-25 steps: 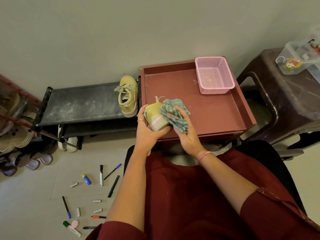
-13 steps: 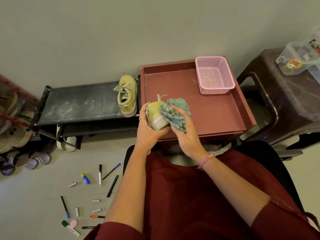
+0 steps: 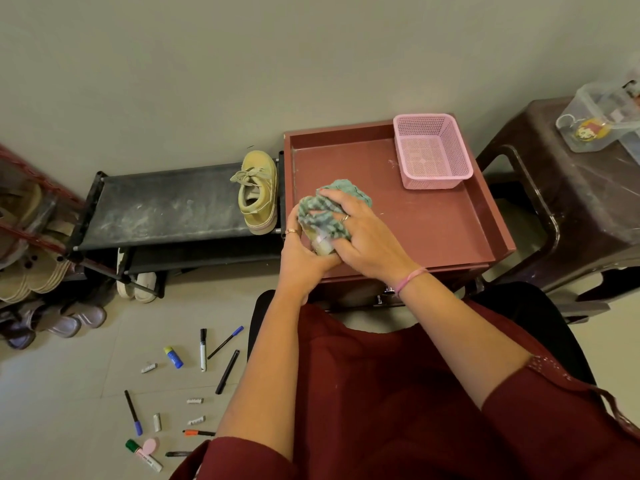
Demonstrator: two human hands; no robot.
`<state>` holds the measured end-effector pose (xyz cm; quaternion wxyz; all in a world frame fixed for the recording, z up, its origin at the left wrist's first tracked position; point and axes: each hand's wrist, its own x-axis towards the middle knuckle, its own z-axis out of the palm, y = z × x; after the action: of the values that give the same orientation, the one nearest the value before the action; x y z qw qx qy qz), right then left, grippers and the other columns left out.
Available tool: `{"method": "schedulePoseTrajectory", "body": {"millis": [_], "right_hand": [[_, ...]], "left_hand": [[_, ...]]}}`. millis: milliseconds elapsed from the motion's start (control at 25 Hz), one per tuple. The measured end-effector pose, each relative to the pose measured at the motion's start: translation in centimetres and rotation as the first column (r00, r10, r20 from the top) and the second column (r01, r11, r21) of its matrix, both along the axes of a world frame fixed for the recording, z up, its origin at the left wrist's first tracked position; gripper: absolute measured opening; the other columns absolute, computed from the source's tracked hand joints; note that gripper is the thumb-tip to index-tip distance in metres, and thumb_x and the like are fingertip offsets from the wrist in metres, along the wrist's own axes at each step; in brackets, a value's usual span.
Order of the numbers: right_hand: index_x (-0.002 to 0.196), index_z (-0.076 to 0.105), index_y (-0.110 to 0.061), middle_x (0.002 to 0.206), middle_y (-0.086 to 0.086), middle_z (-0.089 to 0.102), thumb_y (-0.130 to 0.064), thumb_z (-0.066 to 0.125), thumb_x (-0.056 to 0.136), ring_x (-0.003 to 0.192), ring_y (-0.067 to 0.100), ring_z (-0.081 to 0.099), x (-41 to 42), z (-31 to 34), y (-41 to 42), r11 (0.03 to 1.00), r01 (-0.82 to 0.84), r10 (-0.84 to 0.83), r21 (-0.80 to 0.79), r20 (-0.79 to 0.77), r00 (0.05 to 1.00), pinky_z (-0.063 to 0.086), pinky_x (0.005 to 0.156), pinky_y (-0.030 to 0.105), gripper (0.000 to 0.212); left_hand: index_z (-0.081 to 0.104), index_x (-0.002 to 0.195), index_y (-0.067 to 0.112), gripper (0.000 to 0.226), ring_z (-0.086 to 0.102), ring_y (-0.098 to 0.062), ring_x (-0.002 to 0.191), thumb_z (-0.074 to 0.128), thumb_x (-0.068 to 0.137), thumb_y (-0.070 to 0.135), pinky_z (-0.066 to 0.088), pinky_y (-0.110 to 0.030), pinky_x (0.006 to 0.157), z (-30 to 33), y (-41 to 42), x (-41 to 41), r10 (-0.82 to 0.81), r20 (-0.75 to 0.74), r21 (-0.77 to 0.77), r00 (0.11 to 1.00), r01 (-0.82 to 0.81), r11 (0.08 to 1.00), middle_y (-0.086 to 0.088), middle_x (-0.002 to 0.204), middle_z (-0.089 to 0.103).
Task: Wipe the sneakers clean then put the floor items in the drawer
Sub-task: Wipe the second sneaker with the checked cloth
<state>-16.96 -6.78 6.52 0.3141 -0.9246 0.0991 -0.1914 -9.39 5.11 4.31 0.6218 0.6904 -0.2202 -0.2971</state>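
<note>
My left hand (image 3: 302,258) grips a yellow-green sneaker (image 3: 320,244) from below, over the front edge of the open maroon drawer (image 3: 433,223). My right hand (image 3: 360,233) presses a teal cloth (image 3: 329,209) down over the top of that sneaker, hiding most of it. The second yellow-green sneaker (image 3: 258,192) stands on the black shoe rack (image 3: 159,209), just left of the drawer. Several pens, markers and small items (image 3: 204,351) lie scattered on the floor at lower left.
A pink mesh basket (image 3: 431,150) sits in the drawer's far right corner. A dark plastic stool (image 3: 571,209) with a clear container (image 3: 599,119) stands to the right. Sandals and shoes (image 3: 41,282) crowd a rack at far left. My lap in maroon cloth fills the foreground.
My right hand has moved the cloth from the sneaker's right side up and over its top, so the shoe is now mostly covered. The left hand keeps its hold.
</note>
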Motion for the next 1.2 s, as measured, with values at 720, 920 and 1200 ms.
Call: {"method": "schedulePoseTrajectory", "body": {"millis": [720, 920, 1200], "right_hand": [[0.129, 0.039, -0.049, 0.136, -0.011, 0.048, -0.033, 0.050, 0.088, 0.133, 0.013, 0.040, -2.5, -3.9, 0.6, 0.701, 0.210, -0.284, 0.681, -0.003, 0.959, 0.030, 0.113, 0.048, 0.045], [0.137, 0.036, -0.037, 0.147, -0.008, 0.036, -0.016, 0.056, 0.093, 0.143, 0.015, 0.021, -4.4, -1.2, 5.1, 0.924, 0.048, -0.127, 0.380, 0.185, 0.975, 0.019, 0.118, 0.033, 0.053], [0.140, 0.038, -0.022, 0.142, -0.007, 0.044, -0.016, 0.053, 0.092, 0.133, 0.010, 0.041, -4.0, -6.1, 1.4, 0.804, 0.134, -0.224, 0.579, 0.087, 0.971, 0.033, 0.112, 0.035, 0.051]], "left_hand": [[0.041, 0.132, 0.036, 0.097, 0.058, -0.019, 0.117, 0.087, 0.056, -0.004, 0.056, -0.041, 0.091, -0.2, 1.0, -0.9, -0.001, 0.000, -0.043, 1.000, 0.001, 0.999, -0.002, 0.133, 0.052], [0.036, 0.139, 0.021, 0.093, 0.065, -0.012, 0.109, 0.072, 0.066, -0.023, 0.055, -0.024, 0.080, 0.3, 1.1, -0.3, 0.025, -0.091, -0.088, 0.996, -0.033, 0.996, -0.002, 0.124, 0.058], [0.035, 0.138, 0.029, 0.099, 0.057, -0.014, 0.120, 0.080, 0.063, -0.018, 0.052, -0.035, 0.096, -1.1, 1.8, -1.1, 0.067, -0.143, -0.085, 0.988, -0.079, 0.993, 0.001, 0.134, 0.053]]}}
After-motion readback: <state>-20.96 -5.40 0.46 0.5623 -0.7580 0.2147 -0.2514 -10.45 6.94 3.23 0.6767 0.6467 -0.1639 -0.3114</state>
